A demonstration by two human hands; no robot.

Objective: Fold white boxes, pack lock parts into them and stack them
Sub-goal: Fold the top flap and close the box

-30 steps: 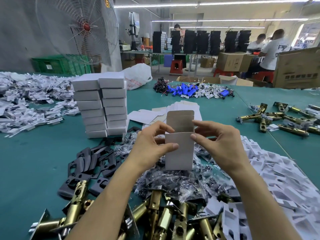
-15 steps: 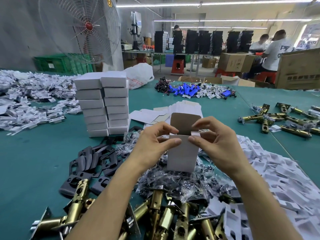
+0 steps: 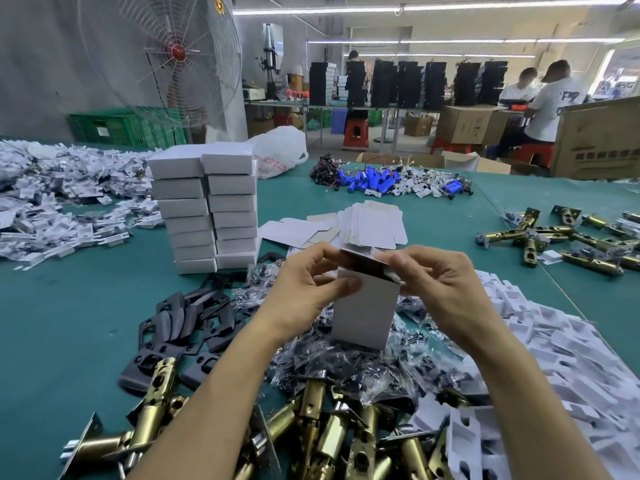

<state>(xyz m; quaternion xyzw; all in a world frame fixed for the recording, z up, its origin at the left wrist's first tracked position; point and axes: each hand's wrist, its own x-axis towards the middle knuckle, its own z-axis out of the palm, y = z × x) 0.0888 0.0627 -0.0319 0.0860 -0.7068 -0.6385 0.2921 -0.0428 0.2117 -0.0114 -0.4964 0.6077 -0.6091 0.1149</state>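
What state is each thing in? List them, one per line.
Box: upright, top flap bent over, not yet tucked.
Left hand: grips the box.
Right hand: pinches the box's flap.
Stacked boxes: closed, two columns.
Flat cartons: unfolded, piled.
Latches: loose, heaped.

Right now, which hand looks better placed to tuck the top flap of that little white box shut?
Probably the right hand: it pinches the top flap, which is bent over the opening. The left hand grips the body of the white box and steadies it.
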